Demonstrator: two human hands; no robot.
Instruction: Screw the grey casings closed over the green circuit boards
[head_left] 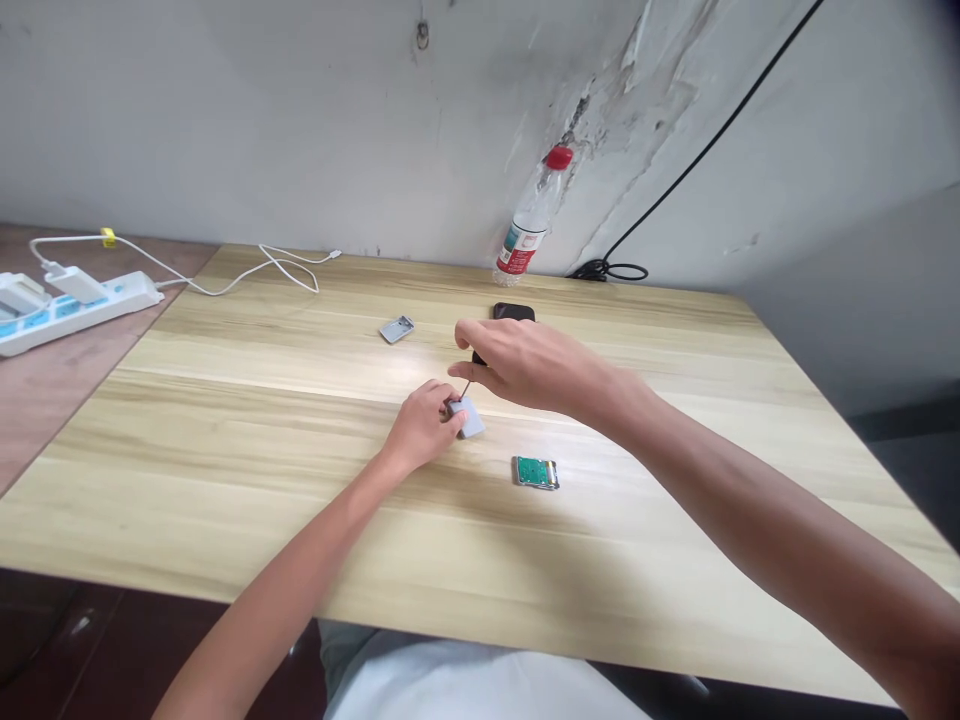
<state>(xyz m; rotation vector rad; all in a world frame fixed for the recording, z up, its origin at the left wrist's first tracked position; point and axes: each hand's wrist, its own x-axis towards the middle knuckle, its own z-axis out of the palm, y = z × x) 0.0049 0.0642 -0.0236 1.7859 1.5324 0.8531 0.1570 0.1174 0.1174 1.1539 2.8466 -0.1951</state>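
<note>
Near the middle of the wooden table, my left hand [426,424] is closed on a small grey plastic casing [470,418], thumb on its near side. Above it, my right hand [517,362] grips a screwdriver [466,388] with a dark handle, mostly hidden by the fingers. The thin shaft slants down to the upper edge of the casing; whether its tip sits in a screw is too small to tell. A green circuit board [535,472] in a thin frame lies to the right and nearer. Farther back on the left is a grey cover [397,329], lying flat.
Behind my right hand lies a black object [514,311], partly hidden. A red-capped bottle [523,235] stands by the wall, near a coiled black cable [600,269]. At the left are a power strip [112,301] and a white cable [225,291].
</note>
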